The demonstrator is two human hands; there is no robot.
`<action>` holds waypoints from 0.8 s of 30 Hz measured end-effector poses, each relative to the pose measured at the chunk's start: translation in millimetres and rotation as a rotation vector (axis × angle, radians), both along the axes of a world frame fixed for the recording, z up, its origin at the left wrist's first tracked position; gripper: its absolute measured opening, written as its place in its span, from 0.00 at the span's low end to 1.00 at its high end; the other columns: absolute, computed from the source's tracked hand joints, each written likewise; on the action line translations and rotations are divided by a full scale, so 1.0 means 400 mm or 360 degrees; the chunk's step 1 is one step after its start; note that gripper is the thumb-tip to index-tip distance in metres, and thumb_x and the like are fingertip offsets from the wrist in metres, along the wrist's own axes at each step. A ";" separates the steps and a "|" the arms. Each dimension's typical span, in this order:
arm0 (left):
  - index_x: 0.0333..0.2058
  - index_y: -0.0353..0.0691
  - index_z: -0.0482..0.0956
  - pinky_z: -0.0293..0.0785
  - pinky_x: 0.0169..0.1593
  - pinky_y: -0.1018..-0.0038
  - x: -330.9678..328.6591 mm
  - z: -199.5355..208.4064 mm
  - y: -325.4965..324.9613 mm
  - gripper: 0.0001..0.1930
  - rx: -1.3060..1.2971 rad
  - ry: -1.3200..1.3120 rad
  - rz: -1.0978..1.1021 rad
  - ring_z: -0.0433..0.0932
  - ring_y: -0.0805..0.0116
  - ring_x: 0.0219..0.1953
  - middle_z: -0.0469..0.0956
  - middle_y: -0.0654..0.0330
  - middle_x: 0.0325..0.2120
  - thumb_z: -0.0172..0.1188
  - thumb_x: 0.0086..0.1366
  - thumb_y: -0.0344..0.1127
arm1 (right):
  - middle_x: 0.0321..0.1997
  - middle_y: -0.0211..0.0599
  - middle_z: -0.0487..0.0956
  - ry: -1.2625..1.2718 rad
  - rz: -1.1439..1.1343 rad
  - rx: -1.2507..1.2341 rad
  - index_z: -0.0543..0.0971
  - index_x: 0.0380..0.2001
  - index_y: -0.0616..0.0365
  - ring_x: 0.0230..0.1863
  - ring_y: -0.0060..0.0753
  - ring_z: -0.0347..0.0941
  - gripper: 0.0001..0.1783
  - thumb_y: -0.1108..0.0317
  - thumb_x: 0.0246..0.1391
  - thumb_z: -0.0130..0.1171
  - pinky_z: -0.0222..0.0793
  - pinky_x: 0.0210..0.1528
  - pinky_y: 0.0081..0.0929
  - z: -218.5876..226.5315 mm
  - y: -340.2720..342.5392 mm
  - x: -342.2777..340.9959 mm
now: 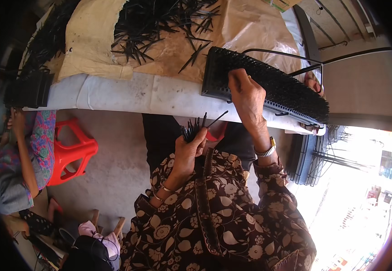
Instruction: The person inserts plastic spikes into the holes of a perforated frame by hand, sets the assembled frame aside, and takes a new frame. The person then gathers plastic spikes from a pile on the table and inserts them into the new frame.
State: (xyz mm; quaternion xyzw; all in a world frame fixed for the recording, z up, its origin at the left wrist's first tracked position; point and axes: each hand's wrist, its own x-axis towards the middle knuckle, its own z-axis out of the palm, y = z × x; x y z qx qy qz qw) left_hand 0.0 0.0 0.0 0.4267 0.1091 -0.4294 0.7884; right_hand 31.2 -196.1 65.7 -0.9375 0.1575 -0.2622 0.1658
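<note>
Rack, head view: While the right hand (247, 95) reached over its left part, the black rack (291, 92) stretched rightward past that hand, slanting toward the person.
Right fingers: curled; tips hidden, so their grip could not be told.
Left hand (189, 152): closed around sticks (190, 132), tips pointing up; apart from the rack, left of and nearer the body than the right hand.
Nearer hand: the right.

The sticks (190, 131) and rack (286, 92) are showing black against tan paper (245, 27) and a whitish cover (110, 92). The wearer's shirt (259, 226) is bearing cream flowers on dark brown, a stool (72, 156) is showing red, and a co-worker's garment (45, 140) is mixing pink and blue.
</note>
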 end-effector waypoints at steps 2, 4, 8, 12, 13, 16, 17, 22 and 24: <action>0.35 0.36 0.81 0.49 0.20 0.85 0.005 0.000 -0.003 0.12 -0.0015 -0.0034 0.0012 0.59 0.86 0.18 0.69 0.72 0.18 0.63 0.64 0.41 | 0.22 0.39 0.77 -0.0026 0.0050 -0.0036 0.74 0.32 0.53 0.23 0.45 0.76 0.04 0.67 0.55 0.59 0.69 0.24 0.37 0.004 -0.004 0.008; 0.35 0.36 0.81 0.49 0.20 0.85 -0.011 0.002 -0.003 0.12 -0.0036 -0.0013 0.0032 0.59 0.86 0.18 0.68 0.72 0.18 0.63 0.64 0.41 | 0.22 0.39 0.77 -0.0046 0.0037 -0.0028 0.75 0.32 0.53 0.23 0.45 0.76 0.04 0.67 0.55 0.59 0.69 0.24 0.36 -0.001 -0.006 0.006; 0.35 0.36 0.81 0.49 0.20 0.85 -0.006 0.003 0.005 0.12 -0.0024 -0.0007 0.0066 0.59 0.86 0.18 0.69 0.73 0.19 0.63 0.64 0.41 | 0.22 0.39 0.77 -0.0144 -0.0033 0.0011 0.75 0.32 0.53 0.22 0.45 0.76 0.03 0.68 0.55 0.58 0.69 0.24 0.36 -0.017 0.003 0.009; 0.35 0.36 0.81 0.50 0.20 0.85 -0.010 0.005 0.011 0.12 0.0004 0.0015 0.0098 0.59 0.86 0.18 0.69 0.73 0.19 0.63 0.64 0.41 | 0.22 0.39 0.77 -0.0195 -0.0052 0.0045 0.75 0.32 0.53 0.22 0.44 0.76 0.03 0.69 0.55 0.58 0.69 0.24 0.35 -0.021 0.003 -0.002; 0.35 0.36 0.81 0.50 0.20 0.85 -0.010 0.006 0.011 0.12 0.0005 0.0013 0.0083 0.59 0.87 0.18 0.69 0.73 0.19 0.63 0.64 0.41 | 0.22 0.39 0.77 -0.0181 -0.0050 0.0044 0.76 0.32 0.53 0.22 0.44 0.76 0.03 0.69 0.55 0.59 0.69 0.23 0.35 -0.021 0.006 -0.003; 0.35 0.36 0.81 0.50 0.20 0.86 -0.013 0.003 0.009 0.12 -0.0013 0.0012 0.0061 0.59 0.87 0.18 0.69 0.73 0.19 0.63 0.64 0.41 | 0.22 0.39 0.77 -0.0160 -0.0048 0.0057 0.76 0.32 0.53 0.22 0.44 0.76 0.03 0.69 0.55 0.59 0.69 0.23 0.35 -0.019 0.009 -0.008; 0.35 0.36 0.81 0.50 0.20 0.85 -0.015 0.001 0.007 0.12 -0.0028 0.0013 0.0054 0.59 0.86 0.18 0.69 0.73 0.19 0.63 0.64 0.40 | 0.22 0.39 0.77 -0.0154 -0.0048 0.0073 0.76 0.32 0.53 0.22 0.44 0.76 0.03 0.69 0.55 0.59 0.69 0.23 0.35 -0.018 0.009 -0.010; 0.35 0.37 0.81 0.50 0.20 0.85 -0.014 0.003 0.007 0.11 -0.0019 0.0018 0.0064 0.59 0.86 0.17 0.69 0.73 0.18 0.63 0.64 0.40 | 0.23 0.39 0.77 -0.0095 -0.0069 0.0039 0.75 0.32 0.53 0.24 0.45 0.76 0.03 0.68 0.56 0.58 0.69 0.23 0.36 -0.010 0.004 -0.012; 0.35 0.37 0.81 0.50 0.20 0.85 -0.015 0.004 0.007 0.11 -0.0013 0.0013 0.0068 0.59 0.87 0.17 0.69 0.73 0.18 0.63 0.64 0.40 | 0.23 0.39 0.77 -0.0108 -0.0057 0.0021 0.75 0.32 0.53 0.24 0.45 0.76 0.03 0.67 0.56 0.57 0.69 0.23 0.36 -0.012 -0.002 -0.007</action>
